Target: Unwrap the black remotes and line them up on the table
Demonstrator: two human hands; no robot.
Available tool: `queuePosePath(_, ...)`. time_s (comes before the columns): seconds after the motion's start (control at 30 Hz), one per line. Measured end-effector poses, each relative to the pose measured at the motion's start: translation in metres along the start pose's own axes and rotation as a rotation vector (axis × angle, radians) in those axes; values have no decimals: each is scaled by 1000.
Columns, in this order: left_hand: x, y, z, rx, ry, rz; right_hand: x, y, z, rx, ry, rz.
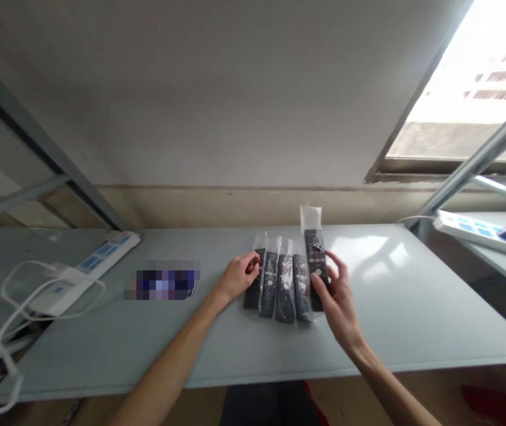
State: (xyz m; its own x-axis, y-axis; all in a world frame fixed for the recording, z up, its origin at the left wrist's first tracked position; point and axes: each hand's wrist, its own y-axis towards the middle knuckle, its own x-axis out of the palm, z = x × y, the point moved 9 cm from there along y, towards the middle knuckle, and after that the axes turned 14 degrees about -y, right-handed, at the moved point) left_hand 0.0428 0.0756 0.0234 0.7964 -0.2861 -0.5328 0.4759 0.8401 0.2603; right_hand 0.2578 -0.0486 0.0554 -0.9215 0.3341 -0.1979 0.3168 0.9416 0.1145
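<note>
In the head view, several black remote controls in clear plastic sleeves lie side by side on the grey table. My right hand [337,296] grips one sleeved remote control [315,254], thumb on its button face and fingers at its right edge. It is at the right end of the row, and the empty end of its sleeve sticks up at the top. My left hand [240,275] is curled closed at the upper left edge of the leftmost remote control [253,293]. Between my hands lie more sleeved remotes, including a middle remote control [285,290].
A phone-like object [164,284], blurred out, lies left on the table [217,349]. Behind it a white power strip [102,254] and a looping white cable [2,343] sit by a metal frame post [44,130]. Another power strip [479,228] is at the right, below a window.
</note>
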Motion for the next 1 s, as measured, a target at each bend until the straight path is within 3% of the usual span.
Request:
queuePosePath(0.13,8,-3,13,76,-135,-81,60,-18,4,77,179,-184)
queuePosePath(0.27,27,-9,22,57,-318,-250,83,-18,-4,-11,170,-170)
queuePosePath(0.37,36,-11,27,43,-479,-321,88,-4,3,-26,132,-162)
queuePosePath(0.53,39,-14,26,43,-471,-353,78,39,22,10,12,-183)
queuePosePath(0.73,58,-24,34,67,-550,-499,67,73,7,-27,-180,-312)
queuePosePath(0.83,57,-19,28,31,-580,-413,65,77,5,36,-220,-362)
queuePosePath(0.93,39,-7,4,-95,-739,-164,54,86,-4,-5,-250,-312)
queuePosePath(1.0,24,-3,-15,-204,-979,1,47,95,-15,-80,-274,-320)
